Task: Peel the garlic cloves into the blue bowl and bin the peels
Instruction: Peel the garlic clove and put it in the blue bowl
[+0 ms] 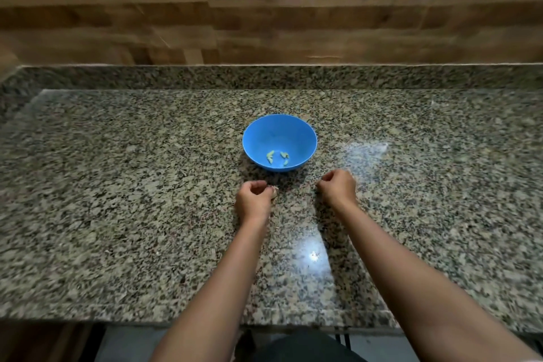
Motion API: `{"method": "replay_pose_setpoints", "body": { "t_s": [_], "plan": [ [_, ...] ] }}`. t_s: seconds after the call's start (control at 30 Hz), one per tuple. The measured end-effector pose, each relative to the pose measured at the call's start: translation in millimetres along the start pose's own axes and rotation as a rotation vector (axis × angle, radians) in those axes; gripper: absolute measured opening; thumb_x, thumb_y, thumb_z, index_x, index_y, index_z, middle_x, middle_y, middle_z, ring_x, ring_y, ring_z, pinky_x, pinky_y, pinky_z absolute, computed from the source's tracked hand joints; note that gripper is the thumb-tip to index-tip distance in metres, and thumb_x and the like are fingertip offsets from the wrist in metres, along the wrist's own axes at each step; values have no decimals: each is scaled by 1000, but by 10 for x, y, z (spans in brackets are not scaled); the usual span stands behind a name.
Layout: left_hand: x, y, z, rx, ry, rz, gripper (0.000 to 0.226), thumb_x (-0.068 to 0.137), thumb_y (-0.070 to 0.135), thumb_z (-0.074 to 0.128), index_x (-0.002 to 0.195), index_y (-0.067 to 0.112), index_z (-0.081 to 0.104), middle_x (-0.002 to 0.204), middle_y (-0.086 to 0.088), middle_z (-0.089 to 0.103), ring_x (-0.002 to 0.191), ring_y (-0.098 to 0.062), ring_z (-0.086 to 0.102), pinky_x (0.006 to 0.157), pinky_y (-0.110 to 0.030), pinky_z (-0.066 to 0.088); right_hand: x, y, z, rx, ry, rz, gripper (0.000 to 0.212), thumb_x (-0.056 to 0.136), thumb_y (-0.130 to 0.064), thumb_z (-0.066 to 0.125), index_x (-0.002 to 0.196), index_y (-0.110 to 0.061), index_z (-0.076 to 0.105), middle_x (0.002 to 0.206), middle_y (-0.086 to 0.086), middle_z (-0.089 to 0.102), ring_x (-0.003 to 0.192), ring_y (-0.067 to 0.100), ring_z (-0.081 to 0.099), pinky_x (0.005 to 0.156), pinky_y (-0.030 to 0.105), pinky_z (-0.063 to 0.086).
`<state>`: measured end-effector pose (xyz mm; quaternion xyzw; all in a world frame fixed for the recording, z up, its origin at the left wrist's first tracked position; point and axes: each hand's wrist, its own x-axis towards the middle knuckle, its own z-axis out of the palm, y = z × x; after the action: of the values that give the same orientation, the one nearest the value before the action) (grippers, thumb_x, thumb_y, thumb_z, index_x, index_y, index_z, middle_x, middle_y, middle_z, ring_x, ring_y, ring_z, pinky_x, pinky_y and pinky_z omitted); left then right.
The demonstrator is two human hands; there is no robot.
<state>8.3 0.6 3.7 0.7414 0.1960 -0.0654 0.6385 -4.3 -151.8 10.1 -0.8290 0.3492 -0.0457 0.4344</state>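
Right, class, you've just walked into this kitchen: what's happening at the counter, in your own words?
A person stands at a granite counter with both hands just in front of a blue bowl. The left hand holds a pale garlic clove at its fingertips. The right hand has its fingers curled, with nothing clearly visible in them. A few peeled pieces already lie in the bowl. No bin is in view.

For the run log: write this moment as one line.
left hand: grips garlic | right hand: curled, contents unclear | bowl: cloves inside
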Motion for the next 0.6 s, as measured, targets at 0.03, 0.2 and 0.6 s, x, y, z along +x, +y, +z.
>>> {"method": "replay_pose_setpoints", "body": {
  "t_s": [0.03,0.2,0.6],
  "plan": [
    [19,-12,2,19,-11,0,14,81,9,68,88,17,59,91,-6,66,77,-21,60,66,-29,50,1,-8,7,-8,7,-12,9,84,-4,61,87,2,68,86,13,66,81,22,62,66,23,40],
    [93,-43,-4,79,-61,52,14,83,14,67,93,17,58,85,2,62,71,-13,57,62,-25,46,-165,-185,-66,228,109,-172,9,87,-9,59,96,-9,62,83,-1,60,70,5,55,51,5,40],
    [178,-39,-129,341,-313,211,20,84,13,66,104,8,63,93,-9,65,72,-18,59,63,-28,48,-161,-645,12,376,-58,-233,18,90,-9,58,103,0,66,83,7,65,59,11,59,56,24,50]
  ]
}}
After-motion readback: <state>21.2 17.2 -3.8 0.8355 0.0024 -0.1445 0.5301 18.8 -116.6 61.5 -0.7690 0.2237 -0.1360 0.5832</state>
